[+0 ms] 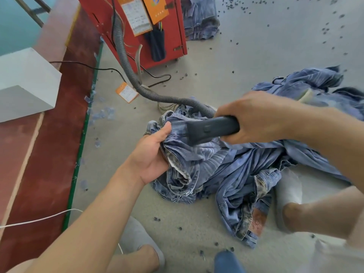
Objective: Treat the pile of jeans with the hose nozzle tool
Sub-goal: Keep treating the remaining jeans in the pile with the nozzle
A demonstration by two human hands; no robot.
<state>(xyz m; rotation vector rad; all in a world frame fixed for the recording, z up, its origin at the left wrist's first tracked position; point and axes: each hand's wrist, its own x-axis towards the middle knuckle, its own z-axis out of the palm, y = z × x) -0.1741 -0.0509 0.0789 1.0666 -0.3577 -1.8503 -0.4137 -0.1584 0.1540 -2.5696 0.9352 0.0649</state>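
My left hand (151, 154) bunches the jeans (206, 164) up taut w/ a closed grip; right hand (254, 117) wraps tight round the nozzle (210, 130), mouth on the denim.

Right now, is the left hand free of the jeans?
No, the left hand grips a bunched fold of the jeans beside the nozzle.

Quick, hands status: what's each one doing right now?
Left hand: closed, gripping a bunched fold of the jeans.
Right hand: closed around the dark hose nozzle tool, its tip against the denim.
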